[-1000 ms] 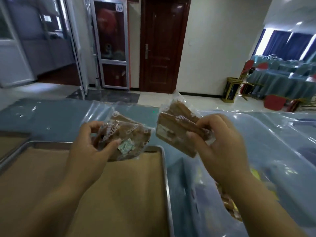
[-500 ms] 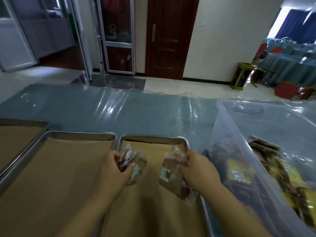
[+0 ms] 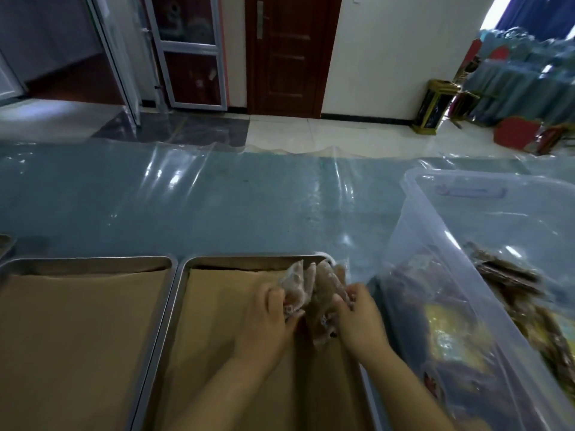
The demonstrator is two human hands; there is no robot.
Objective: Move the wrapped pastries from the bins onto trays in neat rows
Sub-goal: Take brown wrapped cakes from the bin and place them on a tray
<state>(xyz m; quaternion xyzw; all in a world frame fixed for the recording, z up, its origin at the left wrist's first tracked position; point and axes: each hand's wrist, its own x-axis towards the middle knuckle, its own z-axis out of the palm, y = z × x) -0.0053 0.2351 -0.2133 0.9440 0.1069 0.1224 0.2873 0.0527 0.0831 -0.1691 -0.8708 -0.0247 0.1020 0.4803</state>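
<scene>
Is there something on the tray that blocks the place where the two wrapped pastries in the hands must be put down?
Nothing visible blocks it. The left hand and right hand hold the wrapped pastries at the far right corner of the tray, and the brown paper around them is bare.

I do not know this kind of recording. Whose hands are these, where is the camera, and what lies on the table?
No machine here: a person works with bare hands, and one camera on the person's head looks forward and down. The left hand grips one wrapped pastry, the right hand a second wrapped pastry, over the far right corner of a paper-lined metal tray. Another lined tray lies left of it. On the right stands a clear plastic bin holding more pastries. Everything rests on a blue table under clear film.
</scene>
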